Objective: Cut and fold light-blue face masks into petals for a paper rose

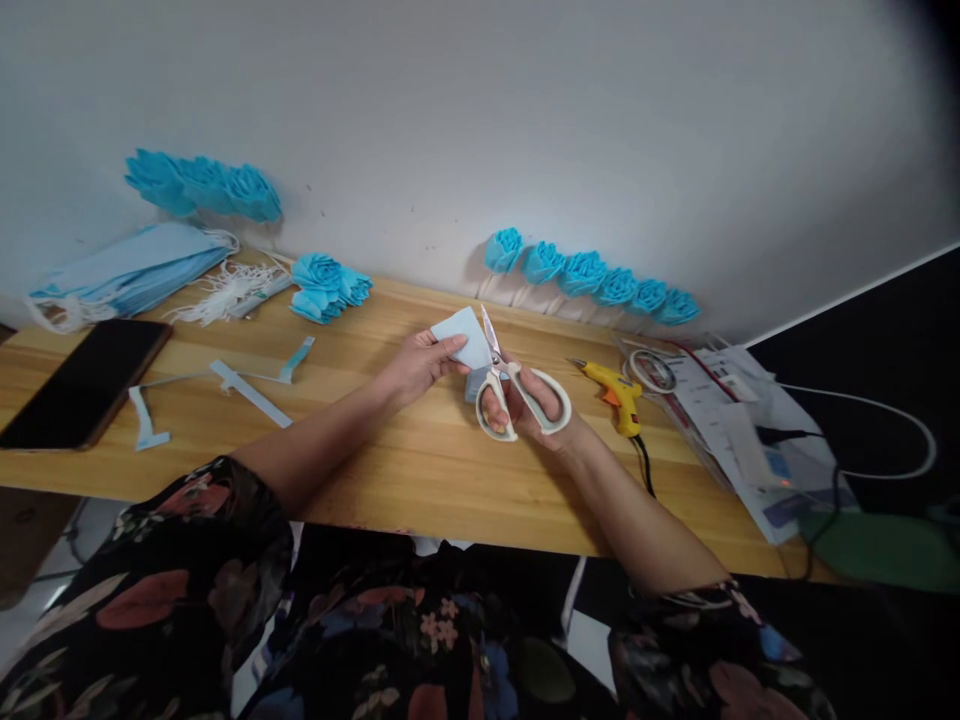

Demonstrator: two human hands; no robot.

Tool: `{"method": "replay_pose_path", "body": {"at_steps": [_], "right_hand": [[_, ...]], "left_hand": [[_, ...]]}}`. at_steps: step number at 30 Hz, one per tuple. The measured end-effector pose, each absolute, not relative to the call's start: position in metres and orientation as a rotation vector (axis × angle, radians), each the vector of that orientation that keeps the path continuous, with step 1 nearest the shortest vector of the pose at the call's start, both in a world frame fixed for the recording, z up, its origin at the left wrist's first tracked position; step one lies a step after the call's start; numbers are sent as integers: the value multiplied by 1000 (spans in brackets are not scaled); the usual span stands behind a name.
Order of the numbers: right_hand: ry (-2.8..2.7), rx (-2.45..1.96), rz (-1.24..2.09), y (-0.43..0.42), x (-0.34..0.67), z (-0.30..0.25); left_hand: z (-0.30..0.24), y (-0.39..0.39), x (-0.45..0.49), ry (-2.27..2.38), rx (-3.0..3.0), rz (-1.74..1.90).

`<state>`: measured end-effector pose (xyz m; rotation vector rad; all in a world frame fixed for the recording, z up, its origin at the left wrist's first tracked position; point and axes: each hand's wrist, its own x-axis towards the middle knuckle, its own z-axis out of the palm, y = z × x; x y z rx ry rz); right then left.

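Observation:
My left hand (417,366) pinches a small light-blue piece of mask fabric (462,338) above the wooden table (420,470). My right hand (534,408) has its fingers through the white handles of a pair of scissors (508,392). The blades point up and lie against the right edge of the fabric piece. Both hands are close together over the middle of the table.
A yellow glue gun (616,390) lies right of my hands, beside papers in plastic (742,420) and cables. A black phone (84,382), blue strips (247,390), a stack of blue masks (127,272) and white ear loops (225,290) lie left. Blue fabric flowers (592,274) line the wall.

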<state>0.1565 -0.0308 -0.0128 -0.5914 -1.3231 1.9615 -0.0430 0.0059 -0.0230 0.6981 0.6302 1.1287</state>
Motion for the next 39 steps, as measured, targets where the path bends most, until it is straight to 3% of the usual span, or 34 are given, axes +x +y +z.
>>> {"method": "replay_pose_path", "body": {"at_steps": [39], "right_hand": [[-1179,-656,1802,-46,148,-31]], "left_hand": [[-27,6,-41,688,679,1101]]}}
